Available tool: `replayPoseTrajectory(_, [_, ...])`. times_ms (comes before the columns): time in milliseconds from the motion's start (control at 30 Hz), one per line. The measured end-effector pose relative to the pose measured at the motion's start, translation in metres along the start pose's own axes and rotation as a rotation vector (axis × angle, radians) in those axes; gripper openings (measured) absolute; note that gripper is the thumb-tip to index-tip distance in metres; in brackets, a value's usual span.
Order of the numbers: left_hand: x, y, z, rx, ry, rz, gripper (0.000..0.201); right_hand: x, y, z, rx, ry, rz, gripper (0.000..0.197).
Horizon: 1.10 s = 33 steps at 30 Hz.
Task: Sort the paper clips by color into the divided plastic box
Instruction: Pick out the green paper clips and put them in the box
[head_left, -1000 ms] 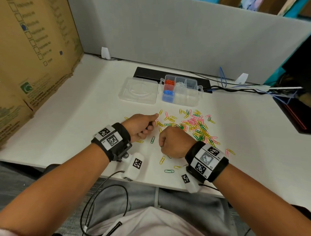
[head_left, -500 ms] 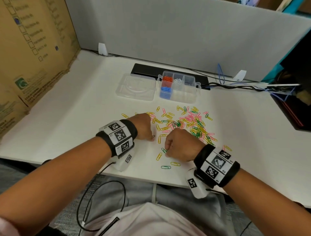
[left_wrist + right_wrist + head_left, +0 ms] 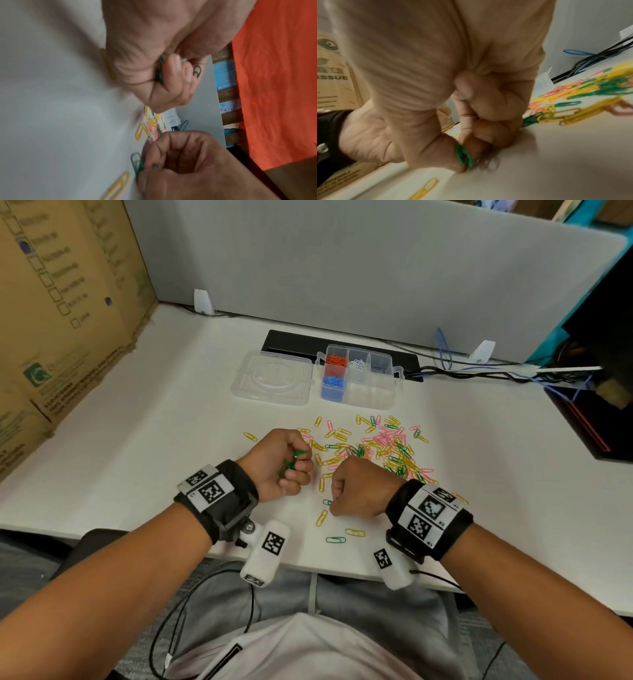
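**Both hands closed on green paper clips**

We see the left hand (image 3: 281, 465) at the middle of the head view, fingers curled around a small bunch of green paper clips (image 3: 291, 463); in the left wrist view green wire shows between the curled fingers (image 3: 173, 75) and the palm. The right hand (image 3: 359, 487) sits just right of it, knuckles up, low over the white surface (image 3: 137, 446). In the right wrist view its thumb and forefinger pinch a green paper clip (image 3: 464, 155) right at the surface.

The loose pile of paper clips (image 3: 380, 450), yellow, pink and green, spreads across the centre of the head view, just above and to the right of both hands. A few strays lie below the right hand: a yellow clip (image 3: 321, 518), another yellow clip (image 3: 355, 532) and a green clip (image 3: 335, 540).

The divided plastic box (image 3: 375, 395) stands open in the upper middle of the head view, well apart from the hands. Its upper left compartment holds orange clips (image 3: 335, 360), the one below it blue clips (image 3: 333, 381), and the upper middle one white clips (image 3: 358, 365). Its clear lid (image 3: 274, 378) lies flat to the left, touching the box.

A cardboard box (image 3: 61, 302) fills the upper left, and cables (image 3: 496, 371) run along the grey partition (image 3: 342, 268) at upper right.
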<state>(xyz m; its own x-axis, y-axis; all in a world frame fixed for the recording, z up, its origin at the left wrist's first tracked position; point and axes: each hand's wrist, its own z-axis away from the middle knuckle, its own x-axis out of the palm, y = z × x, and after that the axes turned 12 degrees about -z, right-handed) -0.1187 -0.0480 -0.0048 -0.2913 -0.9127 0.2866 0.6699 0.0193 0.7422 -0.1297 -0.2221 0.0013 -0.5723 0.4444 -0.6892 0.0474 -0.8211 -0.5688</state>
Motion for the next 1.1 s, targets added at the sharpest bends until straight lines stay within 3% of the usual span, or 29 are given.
replayPoseTrajectory(233, [0.010, -0.007, -0.008, -0.014, -0.004, 0.070, 0.019, -0.036, -0.024, 0.019, -0.181, 0.176, -0.314, 0.010])
replayPoseTrajectory(367, [0.020, -0.014, -0.013, -0.039, -0.068, 0.101, 0.017, -0.041, -0.037, 0.019, -0.257, 0.232, -0.330, 0.007])
replayPoseTrajectory(433, [0.021, -0.012, -0.012, -0.033, -0.060, 0.119, 0.004, -0.039, -0.032, 0.020, -0.264, 0.302, -0.312, 0.006])
replayPoseTrajectory(467, [0.021, -0.011, -0.012, -0.030, -0.039, 0.123, 0.007, -0.037, -0.027, 0.021, -0.275, 0.328, -0.299, 0.006])
replayPoseTrajectory(533, [0.017, -0.009, -0.013, -0.031, 0.039, 0.098, 0.032, -0.027, -0.016, 0.028, -0.281, 0.280, -0.218, 0.010])
replayPoseTrajectory(600, [0.015, -0.005, -0.013, -0.007, 0.092, 0.065, 0.044, -0.009, -0.009, 0.037, -0.211, 0.095, -0.062, 0.009])
replayPoseTrajectory(667, [0.014, -0.002, -0.011, 0.018, 0.077, 0.073, 0.045, 0.010, -0.003, 0.043, -0.143, -0.041, 0.086, 0.013])
replayPoseTrajectory(833, [0.022, -0.003, -0.011, 0.077, 0.083, 0.090, 0.028, 0.023, 0.004, 0.046, -0.147, -0.063, 0.185, 0.010])
replayPoseTrajectory(967, [0.031, -0.005, -0.017, 0.098, 0.122, 0.094, 0.023, 0.020, 0.005, 0.052, -0.167, 0.031, 0.171, 0.007])
replayPoseTrajectory(1100, [0.040, -0.003, -0.022, 0.056, 0.093, 0.075, 0.019, -0.002, 0.007, 0.054, -0.211, 0.270, -0.098, 0.010])
